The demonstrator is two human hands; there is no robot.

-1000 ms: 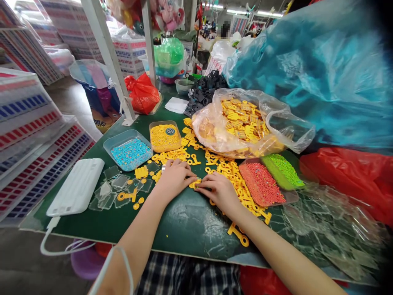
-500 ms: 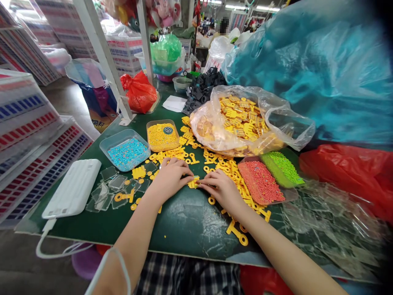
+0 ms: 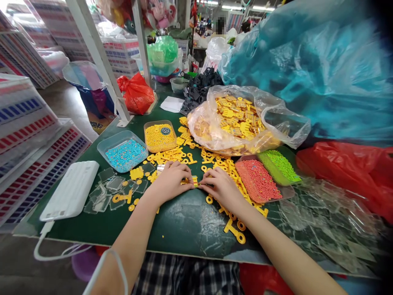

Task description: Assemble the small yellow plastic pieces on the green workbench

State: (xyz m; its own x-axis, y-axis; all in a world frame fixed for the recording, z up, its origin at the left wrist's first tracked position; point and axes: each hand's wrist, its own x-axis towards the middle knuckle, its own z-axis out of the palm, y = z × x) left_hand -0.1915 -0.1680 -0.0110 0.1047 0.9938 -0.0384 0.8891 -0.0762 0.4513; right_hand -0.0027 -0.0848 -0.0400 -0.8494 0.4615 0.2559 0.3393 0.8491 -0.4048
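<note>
On the green table (image 3: 184, 227), near middle, I have one small yellow piece (image 3: 195, 180). My left hand (image 3: 173, 180) pinches its left edge; the fingertips of my right hand (image 3: 219, 188) meet at its right edge, though I cannot tell whether they grip it. It shows specks of colour, so I judge it partly done. Left over: loose yellow parts (image 3: 227, 164), too many to count, and one full clear bag (image 3: 199, 123), far. Four bead trays (image 3: 130, 167): blue, yellow left; red, green right.
</note>
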